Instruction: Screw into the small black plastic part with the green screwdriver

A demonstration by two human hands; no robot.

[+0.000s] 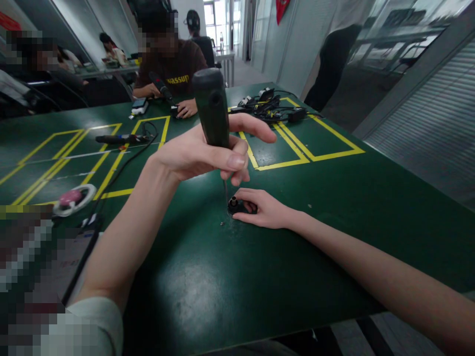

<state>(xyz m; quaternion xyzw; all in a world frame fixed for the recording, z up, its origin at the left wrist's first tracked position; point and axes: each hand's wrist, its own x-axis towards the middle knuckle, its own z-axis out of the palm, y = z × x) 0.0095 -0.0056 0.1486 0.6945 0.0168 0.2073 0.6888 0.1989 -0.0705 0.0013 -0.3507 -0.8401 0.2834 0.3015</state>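
Note:
My left hand (pixel 208 148) is closed round the black handle of a screwdriver (pixel 212 111), its index finger stretched out to the right. The screwdriver stands nearly upright, and its thin shaft runs down to a small black part (pixel 243 207) with a short metal cylinder on top. Whether the tip touches that part or the table beside it, I cannot tell. My right hand (pixel 263 208) grips the black part between thumb and fingers against the green table (pixel 297 267). A tiny metal piece, perhaps a screw (pixel 222 223), lies just in front of it.
A corded screwdriver (pixel 120 139) lies at left, its cable (pixel 122 168) running toward me. A white ring with a pink centre (pixel 74 199) is nearby. Tangled black cables and adapters (pixel 269 106) lie at the back right. Across the table, a person (pixel 174 64) works with a tool.

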